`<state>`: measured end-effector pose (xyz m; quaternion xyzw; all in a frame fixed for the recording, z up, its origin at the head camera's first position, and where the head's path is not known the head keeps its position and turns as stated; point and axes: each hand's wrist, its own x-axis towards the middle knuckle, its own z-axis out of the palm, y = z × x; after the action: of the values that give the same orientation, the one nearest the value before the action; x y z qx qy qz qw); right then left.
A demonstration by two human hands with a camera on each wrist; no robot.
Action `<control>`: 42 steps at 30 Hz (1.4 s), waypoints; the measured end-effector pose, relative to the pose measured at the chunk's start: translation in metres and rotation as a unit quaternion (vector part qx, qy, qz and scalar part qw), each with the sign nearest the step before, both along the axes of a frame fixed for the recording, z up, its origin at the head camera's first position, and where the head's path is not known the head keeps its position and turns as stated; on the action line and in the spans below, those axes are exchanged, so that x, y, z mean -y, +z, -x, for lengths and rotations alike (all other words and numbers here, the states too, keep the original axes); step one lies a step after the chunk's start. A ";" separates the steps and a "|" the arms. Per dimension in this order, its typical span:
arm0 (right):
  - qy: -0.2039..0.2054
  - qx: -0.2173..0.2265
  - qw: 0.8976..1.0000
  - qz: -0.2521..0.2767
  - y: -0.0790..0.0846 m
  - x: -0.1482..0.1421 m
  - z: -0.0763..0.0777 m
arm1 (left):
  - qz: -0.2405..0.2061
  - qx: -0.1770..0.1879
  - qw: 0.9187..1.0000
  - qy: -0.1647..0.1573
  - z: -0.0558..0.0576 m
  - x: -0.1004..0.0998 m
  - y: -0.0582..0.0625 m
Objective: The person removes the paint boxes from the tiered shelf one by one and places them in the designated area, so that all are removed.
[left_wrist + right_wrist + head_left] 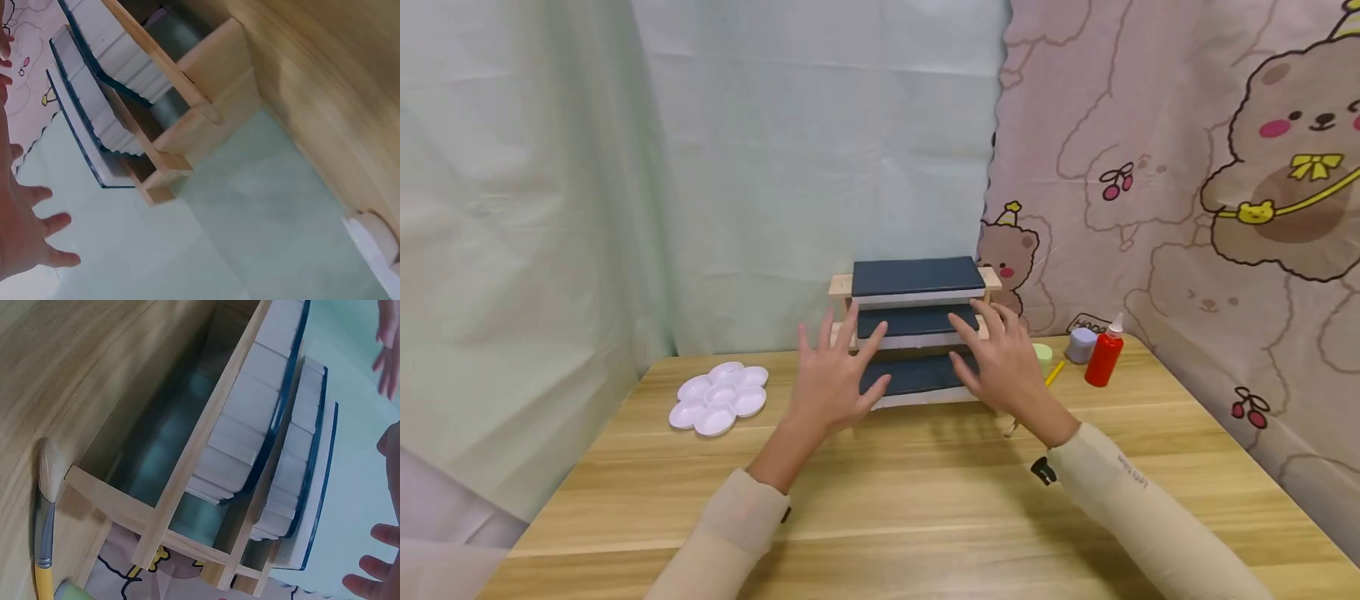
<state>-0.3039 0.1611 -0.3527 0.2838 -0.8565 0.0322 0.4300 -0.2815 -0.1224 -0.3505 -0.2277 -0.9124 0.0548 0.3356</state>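
A stepped wooden rack (842, 285) stands at the back middle of the table. Its three tiers carry long pieces with white, segmented sides and dark blue tops (917, 277). In front of its left side my left hand (827, 379) hovers, fingers spread. My right hand (1009, 367) is held before the right side, its fingers also apart. Neither hand holds anything, and both wrist views show a gap between hand and rack. In the right wrist view, a paintbrush (45, 531) with pale bristles and a yellow handle lies on the table by the rack's end.
A white flower-shaped paint palette (718, 398) lies at the left. To the right stand a red squeeze bottle (1102, 360) with a white nozzle, a bluish jar (1081, 345) and a light green one (1042, 353). Curtains hang behind the table (910, 517) and along its right side.
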 end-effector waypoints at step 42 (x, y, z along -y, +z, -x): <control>0.034 0.218 0.955 0.201 0.027 -0.008 0.041 | -0.111 0.317 0.940 -0.064 0.032 0.068 -0.039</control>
<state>-0.3446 0.1695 -0.3261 0.2065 -0.8950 0.2791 0.2801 -0.3134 -0.1901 -0.3891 -0.2522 -0.9554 -0.1436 0.0548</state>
